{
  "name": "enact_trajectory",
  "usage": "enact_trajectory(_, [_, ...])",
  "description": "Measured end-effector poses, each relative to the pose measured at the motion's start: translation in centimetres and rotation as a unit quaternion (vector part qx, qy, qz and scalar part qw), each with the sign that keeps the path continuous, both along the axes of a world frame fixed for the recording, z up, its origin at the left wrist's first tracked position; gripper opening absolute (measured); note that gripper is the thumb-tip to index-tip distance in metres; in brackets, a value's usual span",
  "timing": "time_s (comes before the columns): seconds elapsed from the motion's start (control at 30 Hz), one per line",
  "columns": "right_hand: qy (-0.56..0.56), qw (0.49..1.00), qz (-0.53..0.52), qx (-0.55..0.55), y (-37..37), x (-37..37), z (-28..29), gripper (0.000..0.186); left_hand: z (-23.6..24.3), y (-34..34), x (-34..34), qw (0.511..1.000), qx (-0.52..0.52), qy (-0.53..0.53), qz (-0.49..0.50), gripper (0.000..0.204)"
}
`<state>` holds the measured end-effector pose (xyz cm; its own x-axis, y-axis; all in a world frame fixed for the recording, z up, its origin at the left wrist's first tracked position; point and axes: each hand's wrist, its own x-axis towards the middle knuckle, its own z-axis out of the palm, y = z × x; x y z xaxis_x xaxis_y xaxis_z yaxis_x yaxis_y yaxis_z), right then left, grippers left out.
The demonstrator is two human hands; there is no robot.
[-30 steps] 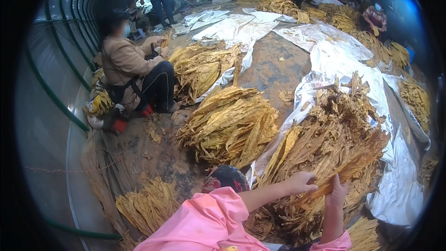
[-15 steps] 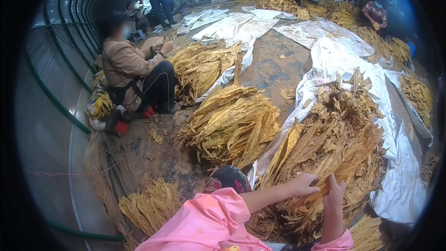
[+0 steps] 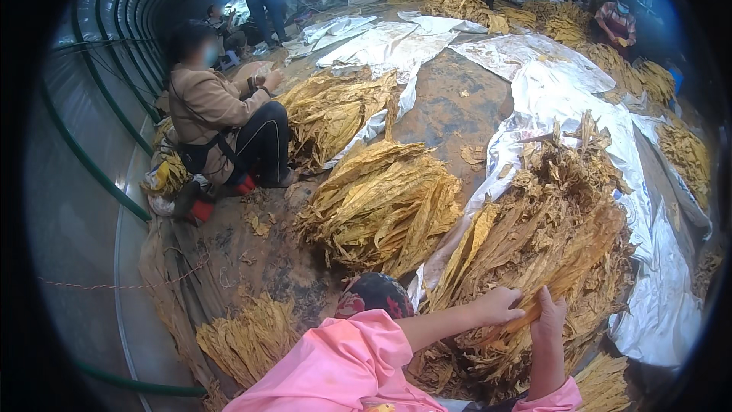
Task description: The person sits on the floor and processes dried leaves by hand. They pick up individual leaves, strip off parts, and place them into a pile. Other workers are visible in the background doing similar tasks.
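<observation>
Both arms, in pink sleeves, reach over a large heap of brown dried tobacco leaves. My left hand is closed, thumb and fingers pinched on a long tan tobacco leaf. Close beside it, my right hand grips the same leaf with its thumb pointing up. From between my hands the leaf stretches away to the far right across the heap. Parts of my fingers are hidden under the leaf.
Left of the heap lies a yellower leaf pile; a smaller bundle is at lower left. White plastic sheeting borders the heap. A co-worker in a tan jacket sits at left beside another pile. Green hoops line the wall.
My hands and the leaf have hardly moved. At the far back, a seated person has raised a yellow leaf. The tan-jacketed co-worker's hands have shifted slightly.
</observation>
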<state>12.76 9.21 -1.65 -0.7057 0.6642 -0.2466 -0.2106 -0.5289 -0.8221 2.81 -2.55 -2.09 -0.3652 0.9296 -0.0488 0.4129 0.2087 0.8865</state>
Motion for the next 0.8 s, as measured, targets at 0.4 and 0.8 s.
enact_trajectory(0.4, [-0.074, 0.997, -0.025, 0.014, 0.2, 0.2, -0.5, 0.031, 0.1, 0.3, 0.0, 0.998, 0.017, -0.032, 0.06, 0.03])
enact_trajectory(0.8, [-0.06, 0.995, 0.063, -0.04, 0.4, 0.1, 1.1, 0.023, 1.0, 0.4, -0.9, 0.911, -0.001, -0.387, 0.139, 0.017])
